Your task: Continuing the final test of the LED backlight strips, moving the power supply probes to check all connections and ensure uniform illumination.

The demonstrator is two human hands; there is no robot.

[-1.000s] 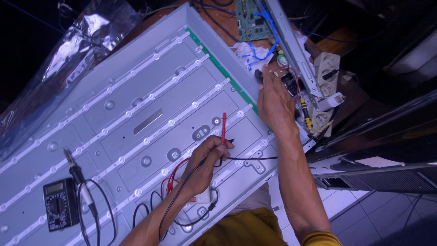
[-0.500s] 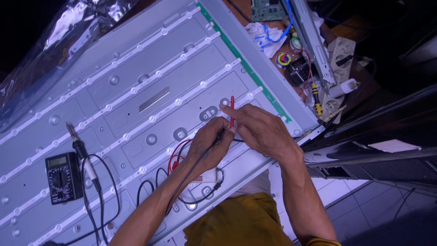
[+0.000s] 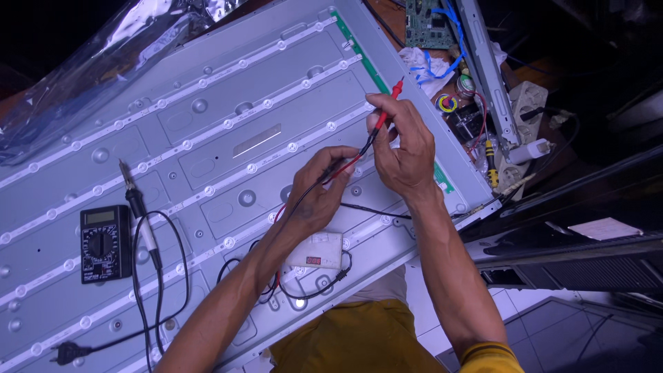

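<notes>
R hand [image 3: 407, 148] fingers pinch red probe [image 3: 387, 110], L hand [image 3: 318, 197] grips black lead [image 3: 345, 162]; keep tips steady on LED strip [image 3: 304, 141] w/ firm contact.

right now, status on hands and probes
Right hand grips red probe over panel. Left hand pinches the probe leads. White tester beneath wrist; nothing in the way.

Repair workshop: multimeter [image 3: 105, 242], soldering iron [image 3: 138, 207]
</notes>
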